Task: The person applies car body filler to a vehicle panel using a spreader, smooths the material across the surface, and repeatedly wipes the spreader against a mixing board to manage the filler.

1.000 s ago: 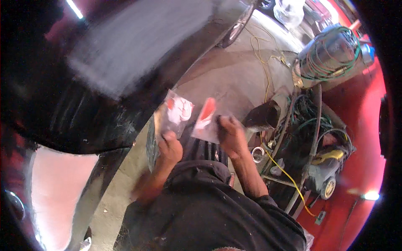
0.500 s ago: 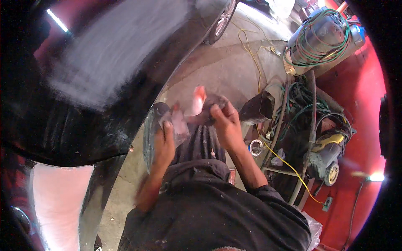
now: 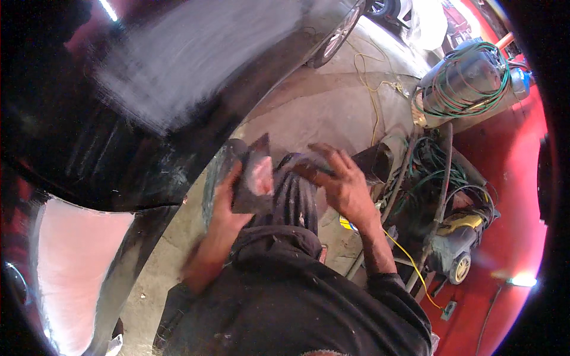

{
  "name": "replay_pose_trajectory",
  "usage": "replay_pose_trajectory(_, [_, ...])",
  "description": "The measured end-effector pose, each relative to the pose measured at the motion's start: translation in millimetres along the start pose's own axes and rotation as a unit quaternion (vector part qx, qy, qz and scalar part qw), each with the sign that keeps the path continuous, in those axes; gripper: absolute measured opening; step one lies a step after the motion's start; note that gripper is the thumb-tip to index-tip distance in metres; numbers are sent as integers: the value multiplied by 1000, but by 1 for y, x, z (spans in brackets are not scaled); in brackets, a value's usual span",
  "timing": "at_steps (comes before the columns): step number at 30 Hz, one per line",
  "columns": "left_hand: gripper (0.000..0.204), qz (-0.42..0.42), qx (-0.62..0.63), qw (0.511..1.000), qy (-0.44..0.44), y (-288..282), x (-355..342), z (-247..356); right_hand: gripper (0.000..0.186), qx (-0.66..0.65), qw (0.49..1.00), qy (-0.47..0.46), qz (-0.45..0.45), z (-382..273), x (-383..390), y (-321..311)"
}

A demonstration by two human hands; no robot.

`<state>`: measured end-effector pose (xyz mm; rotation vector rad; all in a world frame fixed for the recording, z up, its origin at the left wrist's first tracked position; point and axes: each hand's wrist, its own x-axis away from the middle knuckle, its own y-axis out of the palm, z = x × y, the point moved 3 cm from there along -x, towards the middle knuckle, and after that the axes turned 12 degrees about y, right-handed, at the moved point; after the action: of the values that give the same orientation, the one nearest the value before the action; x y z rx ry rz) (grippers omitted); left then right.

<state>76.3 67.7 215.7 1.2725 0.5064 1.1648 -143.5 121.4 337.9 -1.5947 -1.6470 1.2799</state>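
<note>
My left hand (image 3: 222, 204) is clamped on 1 flat dark sheet (image 3: 246, 202), tilted above my legs, bearing 1 pink smear (image 3: 261, 176). My right hand (image 3: 344, 185) is just beside it, fingers bent; blur hides whether it grips something, I cannot tell. Behind my right wrist, 1 yellow-blue round thing (image 3: 347, 223) has marking too small for reading. Farther are 1 yellow-black wheeled machine (image 3: 457, 240) and 1 hose-wrapped tank (image 3: 469, 83).
</note>
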Motion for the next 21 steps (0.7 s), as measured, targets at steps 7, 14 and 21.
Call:
replay_pose_trajectory(7, [55, -17, -243, 960, 139, 28, 1, 12, 49, -57, 996, -44, 48, -42, -6, -6])
replay_pose_trajectory(14, [43, -17, -293, 938, 186, 28, 5, 11, 58, -13, 997, -61, 43, -51, -15, -5])
replay_pose_trajectory(21, [46, -13, -261, 952, 161, 35, 7, 11, 62, -20, 997, -71, 6, -59, -15, -9])
